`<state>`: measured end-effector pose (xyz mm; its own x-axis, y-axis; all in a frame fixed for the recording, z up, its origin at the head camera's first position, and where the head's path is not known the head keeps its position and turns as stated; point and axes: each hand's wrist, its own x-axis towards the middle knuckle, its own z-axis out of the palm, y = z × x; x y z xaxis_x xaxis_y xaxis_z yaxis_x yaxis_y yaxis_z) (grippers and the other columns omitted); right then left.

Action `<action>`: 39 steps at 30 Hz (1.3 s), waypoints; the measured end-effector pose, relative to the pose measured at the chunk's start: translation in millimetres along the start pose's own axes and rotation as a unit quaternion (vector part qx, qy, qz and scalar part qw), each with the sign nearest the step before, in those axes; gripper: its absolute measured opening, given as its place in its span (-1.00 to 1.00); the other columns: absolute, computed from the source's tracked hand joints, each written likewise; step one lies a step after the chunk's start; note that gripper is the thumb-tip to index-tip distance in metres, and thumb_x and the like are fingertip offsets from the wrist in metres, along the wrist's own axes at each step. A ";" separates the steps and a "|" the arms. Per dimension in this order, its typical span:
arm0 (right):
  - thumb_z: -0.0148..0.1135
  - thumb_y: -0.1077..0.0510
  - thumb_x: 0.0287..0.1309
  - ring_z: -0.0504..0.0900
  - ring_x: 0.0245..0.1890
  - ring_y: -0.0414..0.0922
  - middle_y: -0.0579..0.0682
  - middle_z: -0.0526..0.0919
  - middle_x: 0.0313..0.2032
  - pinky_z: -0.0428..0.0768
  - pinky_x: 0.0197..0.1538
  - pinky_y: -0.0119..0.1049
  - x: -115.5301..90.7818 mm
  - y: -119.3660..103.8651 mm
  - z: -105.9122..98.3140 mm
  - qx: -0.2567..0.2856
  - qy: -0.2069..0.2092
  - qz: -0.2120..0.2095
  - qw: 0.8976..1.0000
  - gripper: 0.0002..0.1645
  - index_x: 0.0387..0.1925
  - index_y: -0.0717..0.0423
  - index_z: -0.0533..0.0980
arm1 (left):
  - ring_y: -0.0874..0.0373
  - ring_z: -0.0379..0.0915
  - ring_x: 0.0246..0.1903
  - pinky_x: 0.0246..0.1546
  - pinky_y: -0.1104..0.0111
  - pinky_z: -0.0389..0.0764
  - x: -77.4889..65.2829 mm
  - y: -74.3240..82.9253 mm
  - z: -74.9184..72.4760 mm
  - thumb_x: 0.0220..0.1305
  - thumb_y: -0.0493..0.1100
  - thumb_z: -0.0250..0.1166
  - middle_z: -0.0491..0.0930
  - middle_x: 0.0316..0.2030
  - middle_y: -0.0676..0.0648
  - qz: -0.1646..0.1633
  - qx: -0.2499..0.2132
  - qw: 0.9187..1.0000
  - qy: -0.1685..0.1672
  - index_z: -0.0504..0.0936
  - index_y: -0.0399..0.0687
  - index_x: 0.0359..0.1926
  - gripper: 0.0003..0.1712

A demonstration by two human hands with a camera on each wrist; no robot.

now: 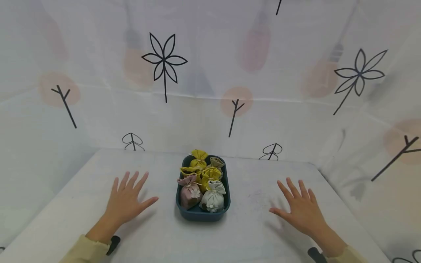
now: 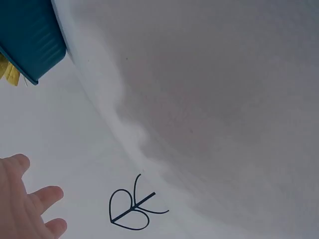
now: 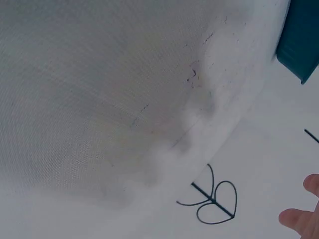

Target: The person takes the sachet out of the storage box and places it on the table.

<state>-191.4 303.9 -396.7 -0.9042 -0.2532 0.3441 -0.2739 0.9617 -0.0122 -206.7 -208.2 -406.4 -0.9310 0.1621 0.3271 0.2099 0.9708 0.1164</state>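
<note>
A dark teal plastic basket [image 1: 203, 216] stands mid-table in the head view, filled with several small tied cloth pouches. At its near end sit a pink pouch [image 1: 190, 195] and a white pouch [image 1: 213, 199]; behind them are yellow pouches [image 1: 198, 160] and an olive one [image 1: 216, 163]. To the left of the basket my left hand [image 1: 126, 202] hovers over the table, fingers spread, holding nothing. On the other side my right hand [image 1: 300, 210] is likewise spread and holds nothing. Part of the basket's wall [image 2: 32, 35] shows in the left wrist view.
The white table [image 1: 158, 237] runs back to a hanging white cloth [image 1: 197, 120] printed with line-drawn plants and pale orange circles. More cloth [image 1: 388, 204] closes off the right side. Dark straps sit at both wrists, by pale yellow sleeves [image 1: 83, 252].
</note>
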 end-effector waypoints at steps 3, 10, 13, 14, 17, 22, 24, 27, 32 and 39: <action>0.09 -0.49 -0.04 -0.07 0.30 0.37 0.29 0.16 0.31 -0.09 0.18 0.36 1.6 -2.7 1.3 0.004 0.007 -0.005 1.000 0.07 0.38 0.00 0.14 | -0.31 -0.16 0.31 0.22 -0.21 -0.25 2.1 2.7 0.1 0.02 0.56 0.02 0.17 0.30 -0.31 -0.002 -0.005 1.000 -0.002 0.20 -0.05 0.37 0.08; 0.09 -0.48 -0.02 -0.10 0.32 0.34 0.29 0.12 0.33 -0.06 0.19 0.34 6.6 -11.7 0.5 0.018 0.000 -0.004 1.000 0.08 0.39 0.03 0.12 | -0.28 -0.13 0.32 0.24 -0.18 -0.24 8.4 12.1 2.8 0.00 0.58 0.00 0.26 0.27 -0.26 -0.002 -0.028 1.000 -0.001 0.16 -0.04 0.39 0.11; 0.09 -0.48 -0.01 -0.11 0.33 0.33 0.29 0.10 0.34 -0.07 0.21 0.32 9.1 -16.6 -1.0 0.024 -0.007 -0.002 1.000 0.09 0.39 0.05 0.11 | -0.26 -0.11 0.32 0.25 -0.16 -0.26 11.3 17.7 2.5 -0.01 0.58 0.02 0.30 0.25 -0.24 -0.003 -0.048 0.999 0.001 0.15 -0.04 0.40 0.12; 0.08 -0.49 -0.02 -0.11 0.33 0.32 0.29 0.10 0.34 -0.06 0.22 0.31 9.9 -18.6 -1.5 0.025 -0.009 -0.001 1.000 0.09 0.39 0.06 0.12 | -0.25 -0.11 0.32 0.25 -0.16 -0.28 12.2 19.5 2.4 -0.01 0.59 0.01 0.31 0.24 -0.24 -0.005 -0.054 0.999 -0.001 0.14 -0.04 0.40 0.13; 0.08 -0.49 -0.02 -0.10 0.33 0.31 0.28 0.10 0.34 -0.06 0.22 0.30 11.7 -23.1 -2.5 0.027 -0.010 0.000 1.000 0.09 0.38 0.08 0.14 | -0.24 -0.10 0.32 0.26 -0.14 -0.29 15.0 24.7 2.4 -0.03 0.60 0.01 0.31 0.24 -0.23 -0.013 -0.065 0.998 -0.006 0.12 -0.04 0.41 0.15; 0.08 -0.49 -0.02 -0.09 0.33 0.30 0.28 0.09 0.34 -0.06 0.22 0.30 12.6 -27.2 -1.9 0.035 -0.015 0.008 0.999 0.10 0.38 0.09 0.14 | -0.25 -0.06 0.31 0.26 -0.15 -0.24 19.6 31.9 5.0 -0.08 0.61 0.05 0.31 0.24 -0.24 -0.016 -0.085 0.996 -0.005 0.13 -0.05 0.41 0.19; 0.08 -0.49 -0.02 -0.08 0.32 0.31 0.29 0.09 0.34 -0.06 0.22 0.30 12.9 -28.5 -1.2 0.039 -0.017 0.014 0.999 0.10 0.37 0.09 0.14 | -0.25 -0.03 0.30 0.25 -0.16 -0.20 20.8 34.9 6.4 -0.11 0.62 0.07 0.32 0.23 -0.24 -0.013 -0.095 0.995 -0.003 0.14 -0.05 0.40 0.20; 0.08 -0.49 -0.01 -0.07 0.32 0.32 0.29 0.10 0.34 -0.05 0.22 0.30 14.2 -30.8 -0.3 0.045 -0.020 0.019 0.999 0.09 0.37 0.09 0.14 | -0.26 0.00 0.28 0.25 -0.15 -0.14 23.2 40.0 8.4 -0.16 0.62 0.10 0.33 0.23 -0.25 -0.013 -0.109 0.994 -0.008 0.13 -0.05 0.40 0.24; 0.12 -0.45 0.00 -0.03 0.31 0.32 0.30 0.13 0.32 -0.01 0.21 0.30 17.1 -37.5 0.7 0.055 -0.016 0.023 0.998 0.07 0.36 0.12 0.16 | -0.26 0.07 0.26 0.20 -0.19 0.02 26.3 49.6 10.7 -0.26 0.60 0.22 0.31 0.24 -0.23 -0.021 -0.162 0.986 -0.036 0.09 -0.02 0.42 0.30; 0.18 -0.36 0.04 0.01 0.30 0.31 0.30 0.17 0.30 0.06 0.17 0.33 20.3 -49.4 -2.0 0.092 -0.015 0.025 0.995 0.01 0.36 0.14 0.16 | -0.20 0.19 0.19 0.08 -0.13 0.28 29.3 59.8 12.3 -0.22 0.35 0.44 0.41 0.16 -0.21 -0.021 -0.273 0.960 -0.065 0.05 -0.01 0.43 0.26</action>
<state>-195.6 251.5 -387.2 -0.9268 -0.2117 0.3102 -0.2817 0.9381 -0.2014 -225.1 -143.2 -401.4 -0.9641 0.1803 0.1951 0.2633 0.7456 0.6122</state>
